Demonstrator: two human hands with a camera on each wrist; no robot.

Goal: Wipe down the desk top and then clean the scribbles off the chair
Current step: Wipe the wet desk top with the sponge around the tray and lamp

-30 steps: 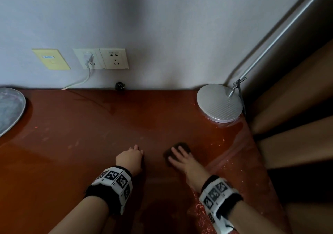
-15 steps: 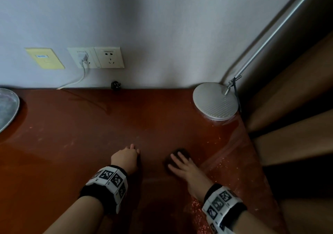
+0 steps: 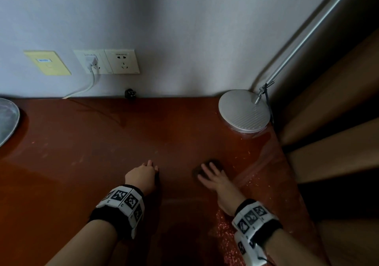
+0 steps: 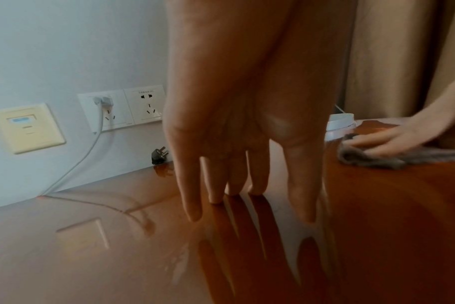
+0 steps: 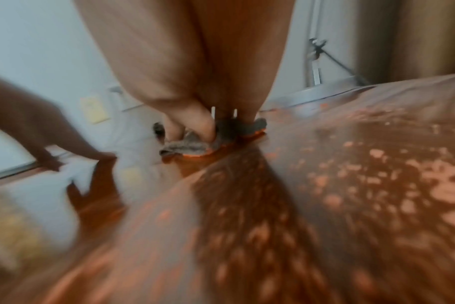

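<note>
The red-brown desk top (image 3: 92, 163) fills the head view. My right hand (image 3: 212, 173) lies flat with spread fingers on a dark grey cloth (image 3: 215, 162) and presses it onto the desk, right of centre. The left wrist view shows that cloth (image 4: 364, 160) under the right hand (image 4: 398, 139). In the blurred right wrist view the cloth (image 5: 187, 147) bunches under the fingers. My left hand (image 3: 146, 168) rests beside it with straight fingers (image 4: 192, 205) touching the desk and holds nothing. No chair is in view.
A round silver lamp base (image 3: 244, 112) with a slanted pole stands at the back right corner. A silver plate (image 3: 8, 120) sits at the left edge. Wall sockets (image 3: 106, 60) with a white cable and a loose black plug (image 3: 130, 93) line the wall. Brown curtains (image 3: 338, 122) hang right. Wet droplets (image 3: 229, 237) cover the desk's near right.
My right hand slid the cloth a little toward me, then back away and slightly right. The left hand has stayed in place.
</note>
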